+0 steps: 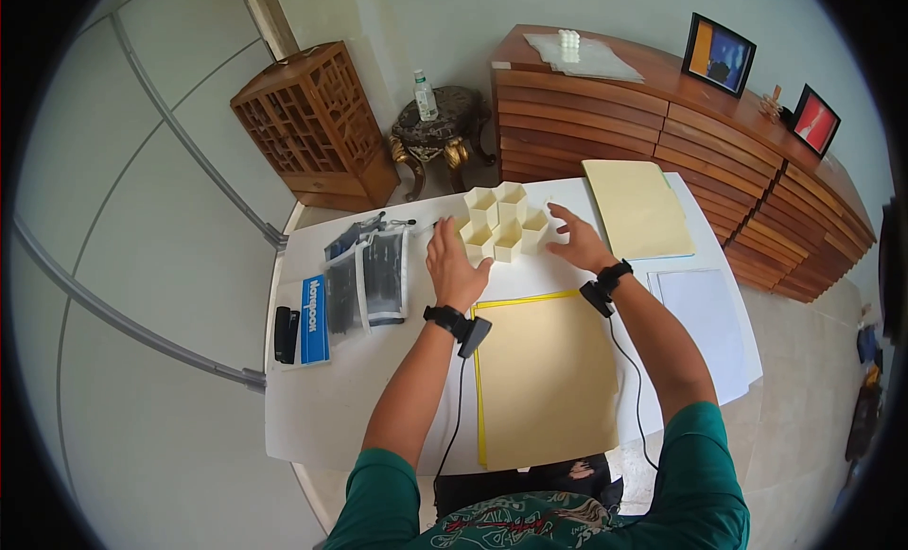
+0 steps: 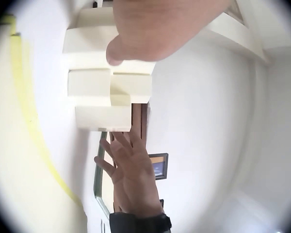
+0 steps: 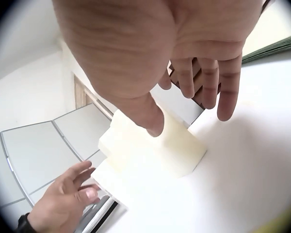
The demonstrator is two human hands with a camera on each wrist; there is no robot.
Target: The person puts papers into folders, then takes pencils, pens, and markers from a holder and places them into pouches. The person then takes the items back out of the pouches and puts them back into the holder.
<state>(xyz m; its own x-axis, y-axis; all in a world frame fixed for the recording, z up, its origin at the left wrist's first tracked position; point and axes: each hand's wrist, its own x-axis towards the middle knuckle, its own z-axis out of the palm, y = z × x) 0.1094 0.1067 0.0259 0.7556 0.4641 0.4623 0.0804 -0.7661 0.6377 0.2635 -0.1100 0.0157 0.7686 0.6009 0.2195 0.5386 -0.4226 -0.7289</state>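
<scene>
A cluster of cream hexagonal cells point(image 1: 508, 240) stands on the white table, seen from its side in the left wrist view point(image 2: 102, 116) and close up in the right wrist view point(image 3: 169, 150). At its left side is the left hand point(image 1: 457, 266), fingers extended and thumb towards the cells. The right hand point(image 1: 581, 243) is at the right side, fingers spread and bent a little. Neither hand grips the cells; whether the fingertips touch them I cannot tell.
Nearer the person lies a tan folder point(image 1: 549, 380) over a yellow one. To the left are mesh pouches point(image 1: 383, 276), a blue notebook point(image 1: 314, 318) and a black stapler point(image 1: 286, 334). Cream folders point(image 1: 638, 209) and white paper point(image 1: 705, 323) lie right.
</scene>
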